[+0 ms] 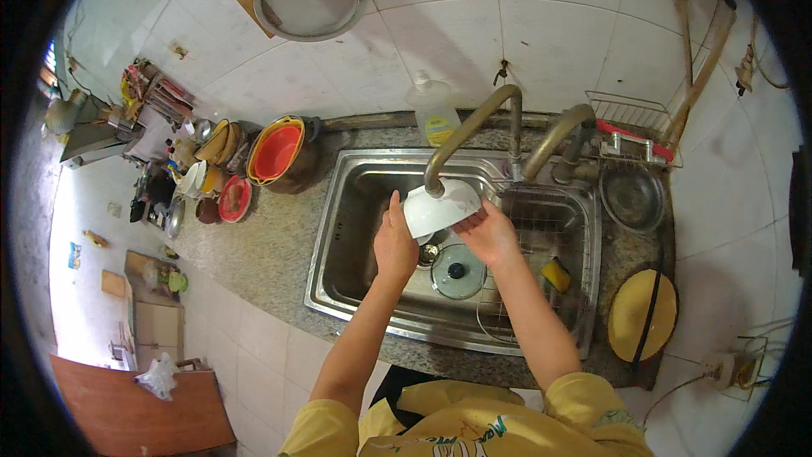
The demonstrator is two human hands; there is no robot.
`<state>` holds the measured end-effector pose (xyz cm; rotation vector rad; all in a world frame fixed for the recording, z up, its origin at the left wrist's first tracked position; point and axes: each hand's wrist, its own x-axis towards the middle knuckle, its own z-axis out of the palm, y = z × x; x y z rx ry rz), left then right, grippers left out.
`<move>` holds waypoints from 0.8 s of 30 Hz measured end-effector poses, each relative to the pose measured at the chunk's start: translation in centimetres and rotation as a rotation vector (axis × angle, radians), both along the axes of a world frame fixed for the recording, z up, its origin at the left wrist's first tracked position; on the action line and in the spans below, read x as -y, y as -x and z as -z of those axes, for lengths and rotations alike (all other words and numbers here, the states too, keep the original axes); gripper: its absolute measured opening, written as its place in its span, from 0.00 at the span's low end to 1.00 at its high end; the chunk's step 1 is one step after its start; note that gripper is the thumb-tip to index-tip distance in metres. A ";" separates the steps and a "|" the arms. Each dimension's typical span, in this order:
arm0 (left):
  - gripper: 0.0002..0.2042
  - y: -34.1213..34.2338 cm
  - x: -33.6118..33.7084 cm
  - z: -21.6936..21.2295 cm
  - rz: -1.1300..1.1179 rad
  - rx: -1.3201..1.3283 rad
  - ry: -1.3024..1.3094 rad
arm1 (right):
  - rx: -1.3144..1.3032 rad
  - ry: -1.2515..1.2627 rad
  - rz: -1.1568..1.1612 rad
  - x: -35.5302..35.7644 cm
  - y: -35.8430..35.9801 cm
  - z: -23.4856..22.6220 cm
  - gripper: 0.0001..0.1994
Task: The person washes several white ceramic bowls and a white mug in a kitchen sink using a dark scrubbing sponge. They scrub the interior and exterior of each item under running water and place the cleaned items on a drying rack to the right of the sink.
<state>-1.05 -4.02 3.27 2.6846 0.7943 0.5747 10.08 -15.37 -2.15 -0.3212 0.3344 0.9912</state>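
Note:
A white bowl (438, 210) is tilted over the sink's left basin, below the mouth of the curved faucet (474, 123). My left hand (396, 241) grips its left side, the thumb side upright along the wall. On the right side, my right hand (486, 235) holds the rim, with fingers tucked partly out of sight beneath it. Whether water is running cannot be made out. Under the bowl, a glass lid with a black knob (458, 272) lies in the steel sink (338, 292). A yellow and dark sponge (556, 275) sits on the wire rack (541, 241) in the right basin.
Behind the sink stands a clear soap bottle (433, 106). A second bent pipe (554, 148) rises beside the faucet. To the right are a dark pan (633, 195) and a yellow oval board (643, 315). Stacked red and yellow basins (277, 152) occupy the left counter.

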 end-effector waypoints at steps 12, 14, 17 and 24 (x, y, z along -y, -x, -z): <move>0.25 0.2 3.2 0.4 0.460 0.146 0.055 | 0.509 0.462 0.115 0.6 2.5 -3.0 0.15; 0.20 -1.2 4.0 -1.1 0.529 0.169 0.073 | 0.697 0.709 0.155 0.4 3.1 -3.2 0.17; 0.16 -3.9 3.1 -1.1 0.451 0.195 0.034 | 0.881 0.842 0.280 0.2 3.0 -1.3 0.21; 0.23 -4.3 -2.0 2.4 -0.042 0.210 1.305 | 0.633 0.713 0.154 1.9 2.3 -2.2 0.20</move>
